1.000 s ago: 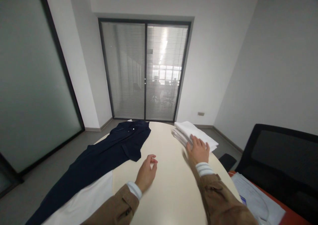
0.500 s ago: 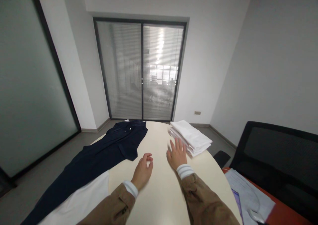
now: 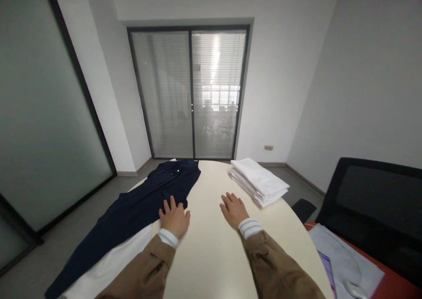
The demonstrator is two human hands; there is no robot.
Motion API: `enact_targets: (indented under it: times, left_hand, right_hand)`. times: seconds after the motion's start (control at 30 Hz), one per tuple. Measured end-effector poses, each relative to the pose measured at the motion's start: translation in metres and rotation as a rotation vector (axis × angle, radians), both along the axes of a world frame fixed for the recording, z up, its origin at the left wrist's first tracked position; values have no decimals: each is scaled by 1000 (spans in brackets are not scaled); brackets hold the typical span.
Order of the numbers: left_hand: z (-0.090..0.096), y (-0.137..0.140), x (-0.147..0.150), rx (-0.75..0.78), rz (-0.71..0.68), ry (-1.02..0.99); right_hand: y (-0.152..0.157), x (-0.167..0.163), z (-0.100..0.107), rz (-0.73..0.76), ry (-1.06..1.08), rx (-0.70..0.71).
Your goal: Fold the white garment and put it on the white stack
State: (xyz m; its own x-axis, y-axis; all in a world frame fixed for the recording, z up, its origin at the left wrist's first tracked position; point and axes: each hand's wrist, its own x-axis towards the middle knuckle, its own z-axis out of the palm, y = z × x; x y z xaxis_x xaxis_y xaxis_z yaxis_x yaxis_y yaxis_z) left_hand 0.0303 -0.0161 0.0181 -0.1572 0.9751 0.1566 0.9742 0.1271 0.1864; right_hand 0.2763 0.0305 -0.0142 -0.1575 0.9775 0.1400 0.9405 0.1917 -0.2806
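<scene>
Dark navy trousers (image 3: 132, 215) lie along the left side of the pale round table (image 3: 207, 255), with a white cloth (image 3: 121, 255) showing from under them. My left hand (image 3: 174, 217) has its fingers spread over the navy fabric near the waist half; whether it presses down, I cannot tell. Over the bare tabletop, my right hand (image 3: 234, 210) is palm down with its fingers apart and nothing in it. Just beyond it, to the right, sits a stack of folded white cloth (image 3: 259, 182).
A black mesh-backed chair (image 3: 379, 215) with an orange-red seat stands at the right. Papers (image 3: 349, 255), a purple-edged flat object (image 3: 326, 268) and a white mouse-like item (image 3: 355, 289) lie on it. Beyond the table is a glass door with blinds (image 3: 214, 127).
My left hand has moved left onto the navy trousers, its fingers spreading from a loose curl. My right hand has drawn back from the white stack. The view has shifted slightly left.
</scene>
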Motion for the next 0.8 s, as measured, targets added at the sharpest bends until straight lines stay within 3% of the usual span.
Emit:
enact_targets:
  times: [0.1, 0.27, 0.53, 0.8]
  left_hand:
    - [4, 3, -11, -50, 37, 30]
    - [-11, 6, -15, -15, 19, 77]
    - [-25, 10, -18, 132, -162, 76]
    - [-28, 18, -19, 117, -378, 2]
  right_hand:
    - [0, -1, 0, 3, -6, -1]
    - [1, -1, -1, -2, -9, 11]
    - [1, -2, -1, -6, -2, 12]
    - [1, -4, 1, -10, -18, -1]
